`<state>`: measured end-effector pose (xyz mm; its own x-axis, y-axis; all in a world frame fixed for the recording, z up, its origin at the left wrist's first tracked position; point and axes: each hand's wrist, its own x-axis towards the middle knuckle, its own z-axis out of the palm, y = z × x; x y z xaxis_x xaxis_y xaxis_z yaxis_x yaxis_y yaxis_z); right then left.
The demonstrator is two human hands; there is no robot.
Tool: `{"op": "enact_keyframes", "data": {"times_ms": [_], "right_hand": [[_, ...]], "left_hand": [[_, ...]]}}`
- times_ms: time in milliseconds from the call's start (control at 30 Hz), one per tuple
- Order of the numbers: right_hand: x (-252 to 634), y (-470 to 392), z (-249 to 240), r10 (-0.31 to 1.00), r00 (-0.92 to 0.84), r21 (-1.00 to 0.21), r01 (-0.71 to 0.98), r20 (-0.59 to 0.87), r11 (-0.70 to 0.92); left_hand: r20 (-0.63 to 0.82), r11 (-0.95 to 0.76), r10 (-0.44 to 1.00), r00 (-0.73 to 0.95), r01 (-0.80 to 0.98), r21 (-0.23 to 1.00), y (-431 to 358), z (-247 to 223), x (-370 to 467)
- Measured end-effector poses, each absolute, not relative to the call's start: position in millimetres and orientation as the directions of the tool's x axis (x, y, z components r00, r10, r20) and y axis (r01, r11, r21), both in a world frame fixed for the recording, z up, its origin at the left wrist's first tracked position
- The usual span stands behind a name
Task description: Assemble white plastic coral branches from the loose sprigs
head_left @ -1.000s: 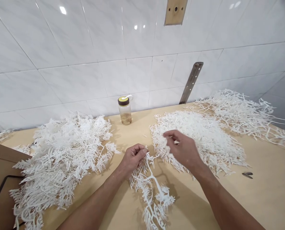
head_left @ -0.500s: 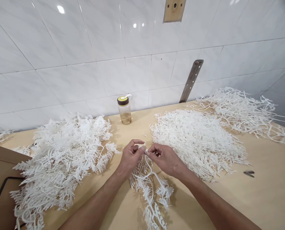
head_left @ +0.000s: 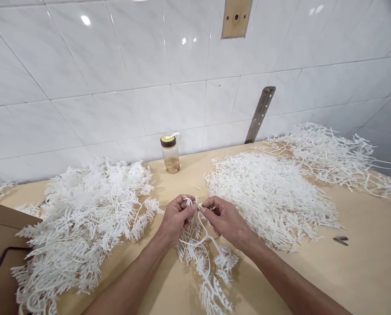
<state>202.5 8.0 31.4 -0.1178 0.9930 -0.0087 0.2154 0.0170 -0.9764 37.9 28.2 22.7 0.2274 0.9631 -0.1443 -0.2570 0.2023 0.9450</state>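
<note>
In the middle of the head view, a branching white plastic sprig with feathery tips hangs from my fingers down over the table. My left hand is closed, thumb and fingers pinching a small frilly white piece at the sprig's upper end. Right beside it, my right hand pinches the sprig's thin stem between thumb and index finger. The fingertips of both hands nearly meet. Exactly how the small piece and the stem join is hidden by the fingers.
Feathery white sprigs are heaped on the left. Small white pieces form a pile at right, with bare white stems behind. A lidded bottle stands near the tiled wall. Small dark snips lie at right; a brown box is at left.
A frilly white piece now shows above my left fingertips, and my left fingers have shifted slightly. Both hands stay together at the sprig's top. The whole view has tilted slightly.
</note>
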Motion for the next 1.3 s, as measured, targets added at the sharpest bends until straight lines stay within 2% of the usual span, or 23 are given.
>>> {"op": "enact_keyframes", "data": {"times_ms": [167, 333, 500, 600, 733, 867, 1000, 1300], "right_hand": [[203.0, 8.4, 35.6, 0.987, -0.119, -0.941, 0.306, 0.111, 0.143], [203.1, 8.7, 30.9, 0.996, -0.087, -0.944, 0.328, 0.021, 0.048], [201.6, 11.7, 21.5, 0.988, -0.066, -0.983, 0.134, -0.136, -0.127], [199.0, 12.3, 16.2, 0.992, -0.033, -0.993, 0.026, -0.120, -0.119], [196.3, 10.8, 15.2, 0.995, -0.028, -0.991, -0.092, -0.093, -0.096], [199.2, 10.1, 18.3, 0.986, -0.133, -0.981, -0.155, -0.098, -0.118], [203.5, 10.6, 20.0, 0.971, -0.214, -0.984, -0.120, -0.103, -0.131], [204.9, 10.9, 21.5, 0.984, -0.161, -0.997, 0.003, -0.081, -0.082]], "left_hand": [[-0.102, 0.130, 0.977, 0.187, -0.143, 0.981, 30.2, 20.7, 39.2], [-0.098, 0.126, 0.969, 0.228, -0.111, 0.986, 30.2, 20.1, 38.0], [-0.170, 0.246, 0.932, 0.320, -0.213, 0.945, 27.0, 20.8, 34.8], [-0.171, 0.283, 0.922, 0.347, -0.304, 0.910, 25.6, 21.5, 35.3], [-0.169, 0.293, 0.921, 0.350, -0.339, 0.894, 24.7, 22.4, 37.2], [-0.166, 0.290, 0.925, 0.341, -0.353, 0.889, 27.8, 20.1, 35.6], [-0.161, 0.280, 0.930, 0.330, -0.354, 0.892, 31.1, 17.6, 34.0], [-0.101, 0.154, 0.961, 0.258, -0.194, 0.969, 26.0, 21.9, 39.6]]}}
